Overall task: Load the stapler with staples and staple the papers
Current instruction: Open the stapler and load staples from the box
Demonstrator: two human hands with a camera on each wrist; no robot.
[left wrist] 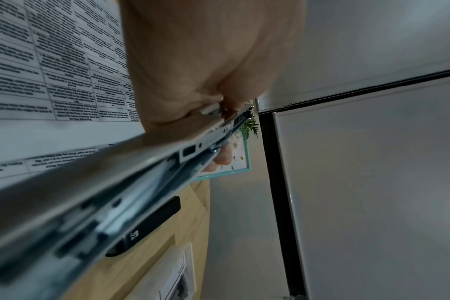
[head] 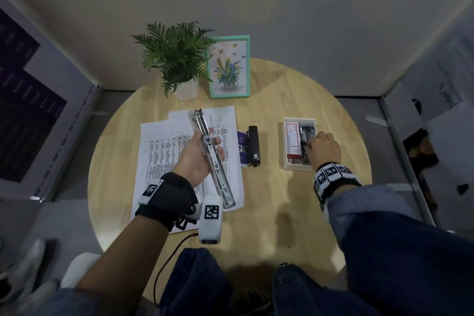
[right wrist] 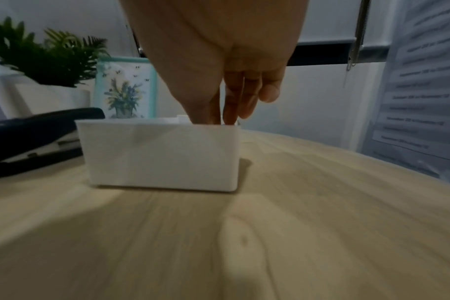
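Observation:
My left hand (head: 205, 151) grips a long silver stapler (head: 210, 155), opened out flat and held slanted above the printed papers (head: 164, 151). In the left wrist view the fingers (left wrist: 219, 158) curl round the stapler's metal channel (left wrist: 141, 182). My right hand (head: 309, 146) reaches into a white box (head: 298, 168) at the right, over grey staple strips (head: 306, 129) beside a red-and-white staple packet (head: 293, 141). In the right wrist view the fingers (right wrist: 234, 97) point down into the box (right wrist: 159, 156). Its wall hides their tips.
A black stapler (head: 254, 146) lies shut on a purple card (head: 241, 145) between the papers and the box. A potted fern (head: 177, 59) and a mint picture frame (head: 229, 67) stand at the back of the round wooden table (head: 282, 213).

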